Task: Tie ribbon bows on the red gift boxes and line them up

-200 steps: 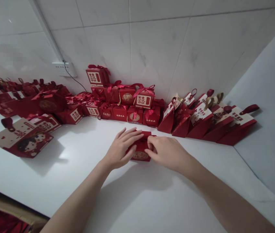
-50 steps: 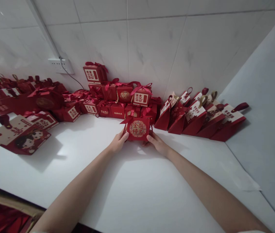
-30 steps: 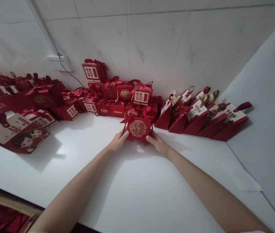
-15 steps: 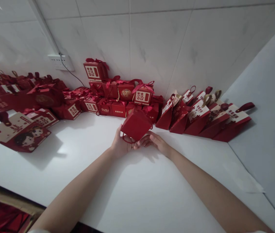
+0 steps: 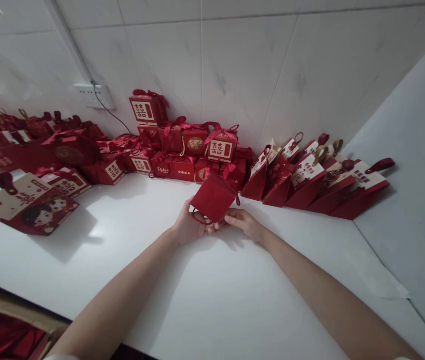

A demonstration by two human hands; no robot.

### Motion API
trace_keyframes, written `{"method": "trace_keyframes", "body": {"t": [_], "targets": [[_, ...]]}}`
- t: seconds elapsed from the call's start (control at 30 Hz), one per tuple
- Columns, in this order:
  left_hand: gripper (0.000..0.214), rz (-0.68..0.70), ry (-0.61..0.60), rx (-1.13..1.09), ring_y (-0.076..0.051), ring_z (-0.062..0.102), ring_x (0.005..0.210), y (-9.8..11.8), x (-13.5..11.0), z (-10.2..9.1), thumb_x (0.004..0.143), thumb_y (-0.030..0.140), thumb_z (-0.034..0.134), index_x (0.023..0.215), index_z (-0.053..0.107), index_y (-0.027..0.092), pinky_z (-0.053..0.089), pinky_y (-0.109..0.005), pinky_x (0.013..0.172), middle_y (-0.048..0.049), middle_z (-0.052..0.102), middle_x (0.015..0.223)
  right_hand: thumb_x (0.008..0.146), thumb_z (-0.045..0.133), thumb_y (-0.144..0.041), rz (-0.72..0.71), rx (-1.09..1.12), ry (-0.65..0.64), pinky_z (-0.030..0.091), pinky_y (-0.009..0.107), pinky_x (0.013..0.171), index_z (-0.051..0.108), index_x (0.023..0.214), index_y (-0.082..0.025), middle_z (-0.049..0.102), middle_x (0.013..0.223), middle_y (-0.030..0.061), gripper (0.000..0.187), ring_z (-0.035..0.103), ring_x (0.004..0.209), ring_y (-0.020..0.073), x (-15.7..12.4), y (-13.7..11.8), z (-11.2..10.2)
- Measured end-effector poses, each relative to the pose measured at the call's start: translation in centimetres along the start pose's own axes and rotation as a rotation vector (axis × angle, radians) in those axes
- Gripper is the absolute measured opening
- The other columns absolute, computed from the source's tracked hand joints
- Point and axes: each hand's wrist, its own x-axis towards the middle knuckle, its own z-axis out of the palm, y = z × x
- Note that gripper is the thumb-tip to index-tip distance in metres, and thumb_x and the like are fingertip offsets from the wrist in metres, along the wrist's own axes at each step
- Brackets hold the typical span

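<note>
A small red gift box [image 5: 214,199] is held tilted above the white table, a plain face toward me. My left hand [image 5: 188,224] grips it from the left and below, its fingers partly hidden behind the box. From the right, my right hand [image 5: 244,222] supports its lower edge with fingers curled underneath. A dark red cord [image 5: 200,218] loops down at the box's lower left, by my left hand. Just behind stands a stack of red boxes [image 5: 184,167] with ribbons and printed characters.
To the right, several triangular red-and-white boxes [image 5: 306,175] lean in a row by the side wall. At left sits a handled box [image 5: 28,202] with cartoon faces, before more red boxes [image 5: 73,150]. A socket [image 5: 94,96] with a cable is on the tiled wall. A cardboard carton [image 5: 20,312] stands below the table's edge.
The red gift box has turned and tipped in my hands, moving slightly down and showing a different side. My hands stay in nearly the same place; the other boxes have not moved.
</note>
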Motion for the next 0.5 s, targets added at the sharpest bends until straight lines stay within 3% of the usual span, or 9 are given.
{"method": "trace_keyframes", "body": {"t": [0.2, 0.5], "targets": [[0.088, -0.021, -0.012, 0.038, -0.022, 0.058, 0.071, 0.01, 0.06, -0.12, 0.08, 0.078, 0.034, 0.098, 0.069, 0.0, 0.045, -0.038, 0.086, -0.019, 0.068, 0.084, 0.088, 0.066, -0.045, -0.018, 0.016, -0.023, 0.048, 0.039, 0.09, 0.07, 0.095, -0.016, 0.073, 0.091, 0.0083, 0.031, 0.068, 0.092, 0.0229, 0.02, -0.17, 0.16], [0.088, -0.028, 0.025, 0.041, -0.024, 0.061, 0.077, 0.06, -0.06, 0.2, 0.079, 0.08, 0.033, 0.092, 0.071, 0.001, 0.047, -0.036, 0.087, -0.0206, 0.069, 0.083, 0.09, 0.065, -0.04, -0.048, 0.035, -0.042, 0.049, 0.039, 0.09, 0.071, 0.098, -0.015, 0.072, 0.091, 0.0079, 0.026, 0.067, 0.091, 0.0221, -0.02, -0.07, 0.19]]}}
